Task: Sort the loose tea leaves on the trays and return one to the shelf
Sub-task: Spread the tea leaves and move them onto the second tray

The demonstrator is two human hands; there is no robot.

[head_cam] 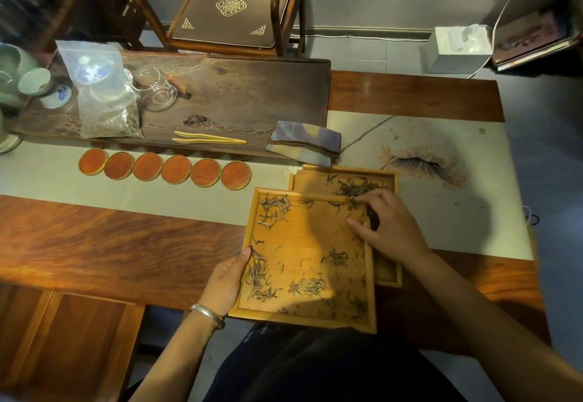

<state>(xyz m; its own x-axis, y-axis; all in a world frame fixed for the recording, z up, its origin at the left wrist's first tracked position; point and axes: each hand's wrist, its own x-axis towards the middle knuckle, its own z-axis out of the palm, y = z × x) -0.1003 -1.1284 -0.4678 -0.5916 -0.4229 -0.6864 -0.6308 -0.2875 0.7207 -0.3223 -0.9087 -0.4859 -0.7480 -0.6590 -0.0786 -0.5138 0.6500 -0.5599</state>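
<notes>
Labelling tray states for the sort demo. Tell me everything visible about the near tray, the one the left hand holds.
The near tray is square, shallow, light yellowish wood by its look, with a raised rim. Loose tea leaves lie scattered in clumps on its floor, thickest at the left edge and far-left corner. It overlaps the far tray and juts past the table edge toward the person. The left hand grips its left rim, thumb inside; the right hand rests at its far-right corner.

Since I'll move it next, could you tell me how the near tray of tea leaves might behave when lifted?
The near tray looks stiff and probably light. Its loose tea leaves would likely slide if it tilts; the low rim may not stop them.
</notes>
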